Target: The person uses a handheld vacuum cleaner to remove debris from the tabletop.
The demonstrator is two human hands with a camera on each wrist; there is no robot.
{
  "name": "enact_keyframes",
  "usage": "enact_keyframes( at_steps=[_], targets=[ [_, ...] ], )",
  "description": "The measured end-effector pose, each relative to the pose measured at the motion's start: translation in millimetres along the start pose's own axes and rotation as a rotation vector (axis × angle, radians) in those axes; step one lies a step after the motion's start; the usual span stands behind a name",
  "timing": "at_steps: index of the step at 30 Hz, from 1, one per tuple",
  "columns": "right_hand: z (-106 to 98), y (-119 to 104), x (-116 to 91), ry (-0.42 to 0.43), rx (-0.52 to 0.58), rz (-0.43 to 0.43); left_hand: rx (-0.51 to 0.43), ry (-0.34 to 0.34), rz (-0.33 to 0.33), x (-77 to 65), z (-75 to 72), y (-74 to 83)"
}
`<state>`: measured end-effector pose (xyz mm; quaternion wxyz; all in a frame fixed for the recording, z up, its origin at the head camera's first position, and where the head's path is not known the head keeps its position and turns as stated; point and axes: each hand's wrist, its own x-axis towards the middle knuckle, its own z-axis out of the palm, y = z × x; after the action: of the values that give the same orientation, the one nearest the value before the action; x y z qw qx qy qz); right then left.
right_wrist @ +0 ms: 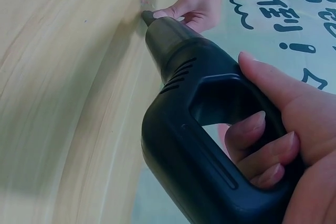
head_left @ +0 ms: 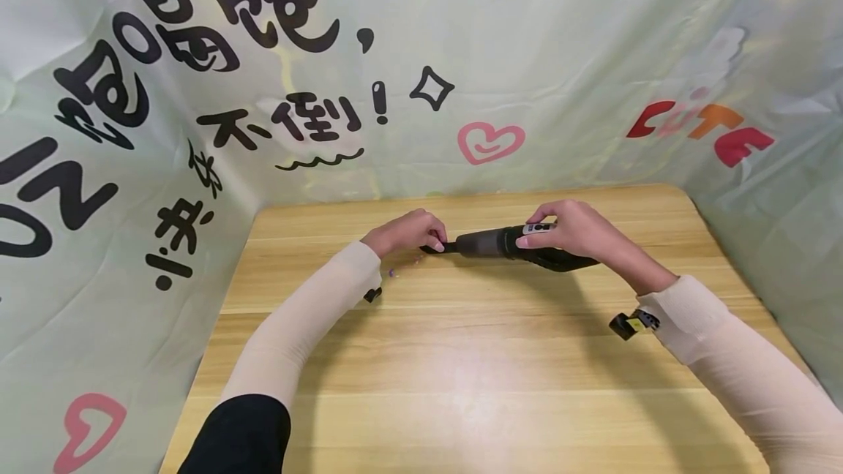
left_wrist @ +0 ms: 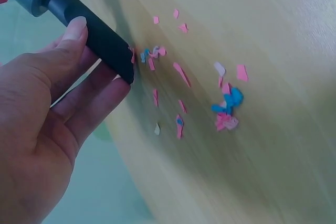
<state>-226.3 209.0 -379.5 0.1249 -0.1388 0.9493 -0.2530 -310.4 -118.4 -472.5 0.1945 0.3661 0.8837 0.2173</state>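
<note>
A black handheld vacuum cleaner [head_left: 484,243] lies level across the far part of the table. My right hand [right_wrist: 294,124] grips its loop handle, the fingers curled through the opening. At its other end, my left hand [left_wrist: 58,93] pinches the flat black nozzle [left_wrist: 97,38] between thumb and fingers. The nozzle's slanted tip points down right at the tabletop, with a pink paper scrap at its edge. Small pink, blue and white paper scraps [left_wrist: 181,74] lie scattered beside the tip, and a denser clump [left_wrist: 227,111] sits farther off.
The wooden table [head_left: 461,371] spans the space before me. Pale printed cloth [head_left: 566,57] hangs behind it and along both sides, close to the table's edges. A small black camera [head_left: 632,324] sits on the right wrist.
</note>
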Motion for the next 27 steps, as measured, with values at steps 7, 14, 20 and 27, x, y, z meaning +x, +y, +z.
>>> enact_keyframes(
  at_steps=[7, 14, 20, 27],
  targets=[
    [0.2, -6.2, 7.1, -0.009, -0.007, -0.009, 0.003, 0.01, -0.001, -4.3, -4.0, -5.0],
    [1.3, -11.6, 14.1, 0.0, -0.033, -0.011, -0.039, 0.033, -0.013, -8.0, -7.4, -8.7],
    [-0.2, -17.5, 20.3, -0.02, -0.06, 0.001, -0.042, 0.055, -0.014, -9.7, -9.1, -13.8],
    [-3.5, -26.6, 31.0, -0.042, -0.07, 0.006, -0.038, 0.075, -0.027, -13.7, -11.0, -20.2]
  ],
)
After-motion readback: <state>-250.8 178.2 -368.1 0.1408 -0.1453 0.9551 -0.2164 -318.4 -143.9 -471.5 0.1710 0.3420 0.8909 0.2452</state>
